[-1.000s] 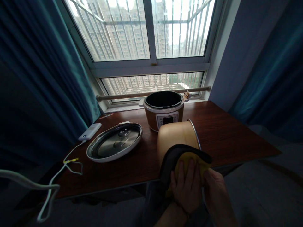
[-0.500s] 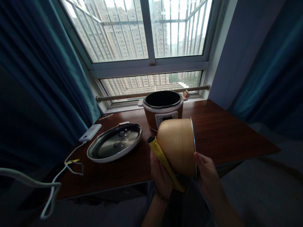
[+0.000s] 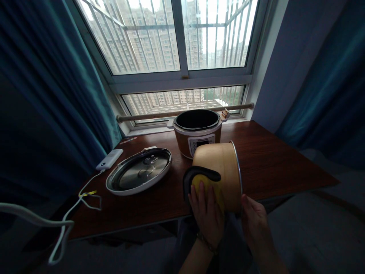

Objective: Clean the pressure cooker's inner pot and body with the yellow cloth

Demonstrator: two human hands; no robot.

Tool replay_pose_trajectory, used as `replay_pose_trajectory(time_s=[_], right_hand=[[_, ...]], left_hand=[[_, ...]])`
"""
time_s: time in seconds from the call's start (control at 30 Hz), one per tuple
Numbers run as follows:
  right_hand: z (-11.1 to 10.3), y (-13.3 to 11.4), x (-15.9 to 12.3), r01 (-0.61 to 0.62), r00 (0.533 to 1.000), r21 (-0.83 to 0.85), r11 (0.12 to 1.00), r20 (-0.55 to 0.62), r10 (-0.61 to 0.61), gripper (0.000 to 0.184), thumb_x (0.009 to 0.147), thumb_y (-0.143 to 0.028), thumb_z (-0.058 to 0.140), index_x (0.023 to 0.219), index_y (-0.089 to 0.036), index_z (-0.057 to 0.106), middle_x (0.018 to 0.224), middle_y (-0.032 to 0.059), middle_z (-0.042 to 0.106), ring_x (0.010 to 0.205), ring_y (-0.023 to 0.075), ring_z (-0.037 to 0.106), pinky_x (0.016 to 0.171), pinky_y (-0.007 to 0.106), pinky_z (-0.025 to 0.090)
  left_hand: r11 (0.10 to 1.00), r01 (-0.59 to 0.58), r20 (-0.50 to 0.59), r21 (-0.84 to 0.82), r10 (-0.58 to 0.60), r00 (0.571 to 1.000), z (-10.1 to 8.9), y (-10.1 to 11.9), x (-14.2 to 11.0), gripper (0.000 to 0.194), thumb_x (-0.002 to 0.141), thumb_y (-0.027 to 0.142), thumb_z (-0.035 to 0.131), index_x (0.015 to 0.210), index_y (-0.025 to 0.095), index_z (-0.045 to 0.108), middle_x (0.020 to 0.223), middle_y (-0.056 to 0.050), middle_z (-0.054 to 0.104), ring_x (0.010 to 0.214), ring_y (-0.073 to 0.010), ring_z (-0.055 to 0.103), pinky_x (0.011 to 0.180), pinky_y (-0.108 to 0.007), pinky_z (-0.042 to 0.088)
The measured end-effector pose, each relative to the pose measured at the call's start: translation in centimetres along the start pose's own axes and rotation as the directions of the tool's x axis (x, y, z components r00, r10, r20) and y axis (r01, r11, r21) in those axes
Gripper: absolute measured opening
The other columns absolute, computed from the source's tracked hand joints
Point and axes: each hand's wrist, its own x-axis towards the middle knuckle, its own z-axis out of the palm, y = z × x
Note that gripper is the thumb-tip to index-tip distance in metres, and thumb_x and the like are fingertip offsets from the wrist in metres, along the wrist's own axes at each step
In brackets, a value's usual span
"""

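Observation:
My left hand presses a yellow cloth with a dark edge flat against the outside of a tan inner pot. The pot lies on its side above the table's front edge, its metal rim facing right. At the pot's lower rim, my right hand grips it, fingers curled round the edge. Behind the pot, the cooker body stands with a dark hollow inside and a control panel in front.
The cooker's lid lies upside down on the wooden table, left of centre. A white power bank with a white cable sits at the left edge. Teal curtains hang on both sides of the window.
My left hand has come from under the pot's left side onto its near face, spreading the cloth flat on it. The pot has tipped slightly and shifted right.

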Motion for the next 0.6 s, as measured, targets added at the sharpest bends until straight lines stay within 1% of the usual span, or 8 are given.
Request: replay_pose_trajectory(time_s=[0.07, 0.17, 0.27, 0.37, 0.4, 0.47, 0.53, 0.6], right_hand=[[0.9, -1.2, 0.0, -0.024, 1.000, 0.074, 0.997, 0.015, 0.023, 0.031, 0.069, -0.047, 0.069, 0.067, -0.016, 0.067, 0.058, 0.0023, 0.061, 0.059, 0.0163, 0.057, 0.053, 0.025, 0.046], [1.9, -2.5, 0.0, -0.063, 0.998, 0.184, 0.981, 0.027, 0.059, 0.027, 0.065, -0.043, 0.072, 0.071, -0.017, 0.068, 0.063, 0.0040, 0.065, 0.060, 0.0171, 0.059, 0.053, 0.025, 0.047], [2.3, -3.5, 0.2, -0.081, 0.997, 0.230, 0.970, 0.026, 0.077, 0.025, 0.061, -0.040, 0.075, 0.069, -0.017, 0.069, 0.065, 0.0051, 0.067, 0.061, 0.0181, 0.061, 0.052, 0.026, 0.048], [2.6, -4.5, 0.8, -0.122, 0.992, 0.224, 0.967, 0.054, 0.113, 0.026, 0.062, -0.040, 0.075, 0.071, -0.017, 0.070, 0.068, 0.0055, 0.068, 0.063, 0.0194, 0.063, 0.053, 0.027, 0.050], [2.7, -4.9, 1.0, -0.140, 0.989, 0.226, 0.964, 0.068, 0.128, 0.027, 0.064, -0.041, 0.074, 0.074, -0.017, 0.071, 0.070, 0.0057, 0.069, 0.064, 0.0198, 0.064, 0.054, 0.027, 0.050], [3.1, -5.6, 1.5, -0.169, 0.984, 0.233, 0.958, 0.091, 0.151, 0.030, 0.068, -0.043, 0.070, 0.080, -0.015, 0.071, 0.074, 0.0068, 0.070, 0.066, 0.0209, 0.065, 0.055, 0.029, 0.051], [3.4, -6.2, 2.1, -0.177, 0.983, 0.235, 0.956, 0.091, 0.159, 0.033, 0.067, -0.044, 0.070, 0.080, -0.014, 0.071, 0.075, 0.0083, 0.070, 0.068, 0.0226, 0.066, 0.057, 0.031, 0.052], [3.7, -6.6, 2.5, -0.183, 0.982, 0.230, 0.956, 0.080, 0.169, 0.035, 0.066, -0.045, 0.071, 0.078, -0.012, 0.071, 0.074, 0.0091, 0.070, 0.069, 0.0241, 0.066, 0.060, 0.033, 0.052]], left_hand=[[0.993, -0.097, 0.018, 0.070, 0.096, 0.995, 0.4, 1.3, -0.5, 0.051, 0.083, 0.011, 0.042, 0.133, 0.018, 0.043, 0.142, -0.009, 0.038, 0.138, -0.0283, 0.010, 0.110, -0.049, 0.008], [0.978, -0.190, 0.003, 0.079, 0.191, 0.982, 1.2, 3.1, -0.9, 0.035, 0.085, 0.015, 0.043, 0.116, 0.017, 0.060, 0.120, -0.009, 0.060, 0.138, -0.0229, 0.014, 0.111, -0.043, 0.006], [0.967, -0.234, -0.023, 0.097, 0.238, 0.971, 1.6, 3.4, -0.7, 0.032, 0.086, 0.017, 0.042, 0.110, 0.017, 0.063, 0.108, -0.009, 0.067, 0.137, -0.0188, 0.017, 0.112, -0.039, 0.006], [0.954, -0.267, -0.015, 0.135, 0.272, 0.962, 1.4, 2.1, 0.1, 0.038, 0.085, 0.017, 0.043, 0.120, 0.018, 0.057, 0.114, -0.009, 0.064, 0.137, -0.0206, 0.019, 0.111, -0.040, 0.008], [0.960, -0.243, -0.013, 0.136, 0.247, 0.969, 1.2, 1.4, 0.4, 0.042, 0.085, 0.017, 0.042, 0.126, 0.016, 0.052, 0.120, -0.010, 0.060, 0.136, -0.0224, 0.020, 0.111, -0.041, 0.010], [0.985, -0.145, -0.030, 0.089, 0.148, 0.989, 0.9, 0.1, 0.9, 0.049, 0.087, 0.018, 0.039, 0.135, 0.012, 0.039, 0.133, -0.014, 0.048, 0.136, -0.0265, 0.020, 0.110, -0.045, 0.013], [0.999, 0.000, -0.066, -0.046, -0.003, 0.998, 0.7, -1.0, 1.2, 0.051, 0.089, 0.021, 0.035, 0.140, 0.011, 0.029, 0.143, -0.015, 0.034, 0.135, -0.0282, 0.021, 0.109, -0.047, 0.018], [0.959, 0.173, -0.061, -0.226, -0.191, 0.980, 0.7, -1.8, 1.3, 0.049, 0.092, 0.025, 0.032, 0.140, 0.014, 0.027, 0.144, -0.014, 0.031, 0.133, -0.0254, 0.028, 0.107, -0.043, 0.027]])
